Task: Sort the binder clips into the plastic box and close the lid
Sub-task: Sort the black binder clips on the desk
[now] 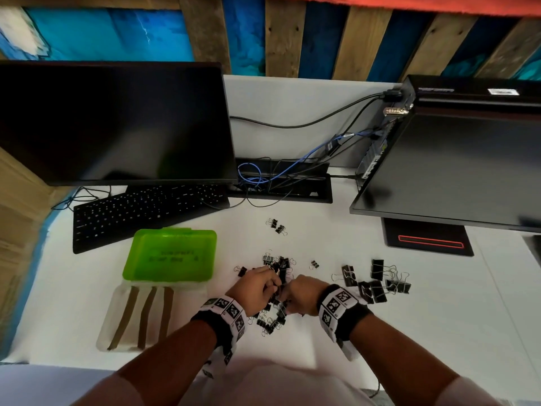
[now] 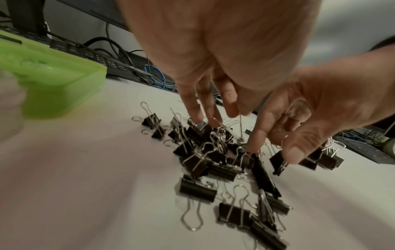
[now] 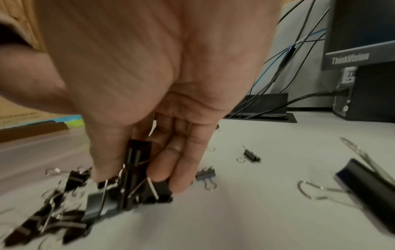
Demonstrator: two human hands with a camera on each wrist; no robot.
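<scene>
Both hands sit together at the centre of the white surface (image 1: 351,332), over the main heap of black binder clips (image 1: 273,316). Right hand (image 1: 304,293): thumb & fingers clamped on a bunch of clips (image 3: 136,162), lifted partly off the heap. Left hand (image 1: 254,288): fingers (image 2: 192,108) pointing down, fairly straight, tips touching clips at the top of the heap; can't tell if it actually pinches one.

Plastic box (image 1: 137,315), clear w/ brown dividers, lies at approx 9 o'clock from the hands; its green lid (image 1: 171,253) is swung open, lying at 12 o'clock of the box, near the keyboard (image 1: 140,212).

More clips lie loose: larger clips (image 1: 376,281) at 3 o'clock of the hands, a pair (image 1: 276,225) at 12 o'clock well apart, one small single (image 1: 314,264) btw heap & larger clips. Left monitor (image 1: 111,121) at 11 o'clock, right monitor (image 1: 456,159) at 2 o'clock, cables (image 1: 307,159) btw them.
</scene>
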